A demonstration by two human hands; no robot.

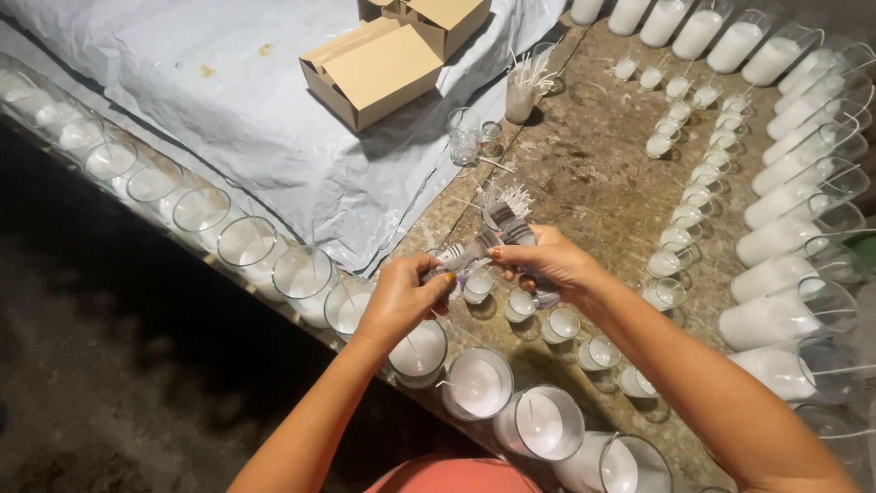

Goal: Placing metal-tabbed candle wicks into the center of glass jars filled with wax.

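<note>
grey wick bundle [497,239], white tips, both hands [474,278]

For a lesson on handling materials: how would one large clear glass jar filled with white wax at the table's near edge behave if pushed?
The large clear glass jar of white wax looks heavy, so it would probably slide, not tip. Standing near the table edge, it could fall and likely break.

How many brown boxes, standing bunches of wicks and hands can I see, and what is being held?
cardboard boxes: 2
standing wick bunches: 2
hands, left hand and right hand: 2
grey bundle held between both hands: 1
Total: 7
</note>
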